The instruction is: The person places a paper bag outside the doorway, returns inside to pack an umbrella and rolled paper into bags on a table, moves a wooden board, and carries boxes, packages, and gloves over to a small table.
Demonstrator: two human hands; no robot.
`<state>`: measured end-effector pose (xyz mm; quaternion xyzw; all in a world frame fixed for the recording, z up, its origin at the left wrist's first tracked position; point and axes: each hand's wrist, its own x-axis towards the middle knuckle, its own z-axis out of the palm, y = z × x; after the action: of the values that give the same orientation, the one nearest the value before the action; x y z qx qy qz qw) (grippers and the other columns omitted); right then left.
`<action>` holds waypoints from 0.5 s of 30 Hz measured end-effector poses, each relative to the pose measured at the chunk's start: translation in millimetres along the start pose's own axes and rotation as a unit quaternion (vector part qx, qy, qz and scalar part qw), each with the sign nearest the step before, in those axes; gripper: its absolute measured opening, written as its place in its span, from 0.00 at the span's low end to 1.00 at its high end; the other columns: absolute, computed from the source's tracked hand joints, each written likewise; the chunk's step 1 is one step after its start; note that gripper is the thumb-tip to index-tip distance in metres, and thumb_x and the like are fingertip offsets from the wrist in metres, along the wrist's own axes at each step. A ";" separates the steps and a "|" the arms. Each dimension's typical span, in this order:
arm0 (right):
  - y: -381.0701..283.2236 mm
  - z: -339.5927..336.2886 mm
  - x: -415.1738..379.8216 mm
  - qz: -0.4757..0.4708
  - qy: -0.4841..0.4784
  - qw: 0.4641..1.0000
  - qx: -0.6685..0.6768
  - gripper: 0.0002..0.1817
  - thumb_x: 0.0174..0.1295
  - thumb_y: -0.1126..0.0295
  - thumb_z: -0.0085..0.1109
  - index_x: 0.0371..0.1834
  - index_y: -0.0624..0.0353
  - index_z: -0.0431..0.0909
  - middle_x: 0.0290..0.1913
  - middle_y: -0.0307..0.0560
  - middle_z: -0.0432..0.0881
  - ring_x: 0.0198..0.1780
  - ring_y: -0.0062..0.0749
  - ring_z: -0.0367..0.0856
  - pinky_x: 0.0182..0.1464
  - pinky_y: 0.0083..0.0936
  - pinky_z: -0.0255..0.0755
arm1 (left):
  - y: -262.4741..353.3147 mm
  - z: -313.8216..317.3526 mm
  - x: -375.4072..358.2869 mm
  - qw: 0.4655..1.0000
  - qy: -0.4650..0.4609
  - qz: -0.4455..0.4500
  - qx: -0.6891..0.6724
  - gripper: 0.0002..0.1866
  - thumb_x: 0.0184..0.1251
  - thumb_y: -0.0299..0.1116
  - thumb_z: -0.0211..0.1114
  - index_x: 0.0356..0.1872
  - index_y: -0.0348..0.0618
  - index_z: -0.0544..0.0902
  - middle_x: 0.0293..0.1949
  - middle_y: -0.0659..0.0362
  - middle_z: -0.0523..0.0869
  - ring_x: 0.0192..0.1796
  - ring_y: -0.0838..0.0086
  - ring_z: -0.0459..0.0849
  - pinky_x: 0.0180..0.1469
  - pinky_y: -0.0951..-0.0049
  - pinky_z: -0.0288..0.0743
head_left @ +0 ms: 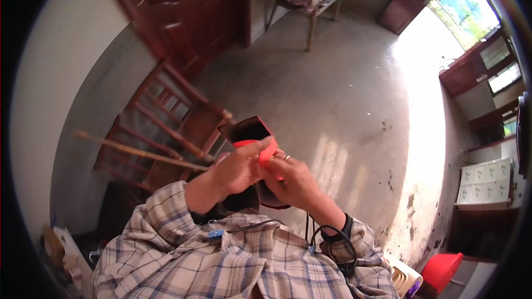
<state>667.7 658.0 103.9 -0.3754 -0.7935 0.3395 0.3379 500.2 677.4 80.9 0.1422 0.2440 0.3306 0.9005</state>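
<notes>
In front of my chest, both hands meet around a bright red strip (268, 152). My left hand (235, 170) is closed, its thumb pressed along the strip. Closed from the other side, my right hand (293, 181) pinches the strip with its fingers; a ring shows on one of them. A dark, flat-sided piece with red edges (249, 129) sticks out above my hands, and more dark material hangs below them. A thin wooden stick (138, 152) slants from the left toward my left wrist; its near end is hidden.
Wooden chairs (185, 119) stand at the left by a brown door (194, 19). A small table with a cloth (310, 1) carries a pot at the back. Sunlight from the open doorway crosses the concrete floor (343, 72). A red plastic object (441, 272) is at lower right.
</notes>
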 end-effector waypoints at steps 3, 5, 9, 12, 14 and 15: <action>57.1 -29.5 21.6 0.025 0.043 0.996 -0.079 0.06 0.56 0.74 0.57 0.37 0.60 0.76 0.34 0.53 0.78 0.34 0.47 0.78 0.35 0.37 0.73 | 29.4 12.0 91.5 0.998 -0.047 -0.017 0.035 0.23 0.68 0.44 0.51 0.53 0.34 0.73 0.53 0.51 0.79 0.55 0.66 0.76 0.60 0.66 0.66; 86.4 -60.3 41.7 0.123 0.081 0.987 -0.063 0.06 0.56 0.73 0.57 0.35 0.62 0.74 0.37 0.54 0.77 0.42 0.49 0.77 0.41 0.36 0.76 | 45.7 12.9 148.0 0.998 -0.060 -0.006 0.000 0.22 0.66 0.41 0.53 0.52 0.32 0.74 0.54 0.50 0.78 0.56 0.64 0.76 0.60 0.65 0.66; 143.4 -119.2 73.3 0.264 0.143 0.953 -0.039 0.10 0.56 0.75 0.61 0.40 0.65 0.74 0.49 0.50 0.75 0.50 0.39 0.78 0.44 0.29 0.80 | 89.5 40.3 235.8 0.994 -0.108 -0.024 0.003 0.21 0.64 0.39 0.56 0.52 0.33 0.74 0.55 0.51 0.77 0.59 0.64 0.73 0.62 0.63 0.63; 188.5 -156.1 94.2 0.295 0.217 0.931 0.002 0.14 0.59 0.72 0.59 0.45 0.66 0.70 0.48 0.49 0.75 0.50 0.35 0.78 0.46 0.29 0.79 | 122.4 72.0 295.6 0.987 -0.147 -0.049 0.033 0.22 0.64 0.39 0.56 0.54 0.35 0.72 0.57 0.51 0.75 0.60 0.65 0.72 0.63 0.64 0.62; 226.1 -183.0 98.8 0.320 0.191 0.928 0.003 0.17 0.63 0.70 0.56 0.51 0.66 0.67 0.46 0.46 0.76 0.50 0.30 0.77 0.48 0.26 0.76 | 133.6 81.4 345.5 0.984 -0.163 -0.062 0.037 0.22 0.64 0.38 0.56 0.55 0.35 0.71 0.58 0.52 0.74 0.61 0.66 0.72 0.63 0.65 0.63; 242.9 -197.8 105.0 0.309 0.185 0.929 0.081 0.17 0.64 0.69 0.55 0.52 0.66 0.67 0.46 0.45 0.77 0.50 0.27 0.76 0.49 0.24 0.74 | 138.7 85.1 371.2 0.981 -0.177 -0.063 0.038 0.22 0.63 0.37 0.56 0.56 0.36 0.71 0.58 0.52 0.74 0.61 0.67 0.71 0.62 0.66 0.63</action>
<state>861.8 919.5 48.0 -0.6295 -0.5312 0.4147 0.3867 718.5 1018.8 82.2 0.2172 0.1019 0.2329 0.9424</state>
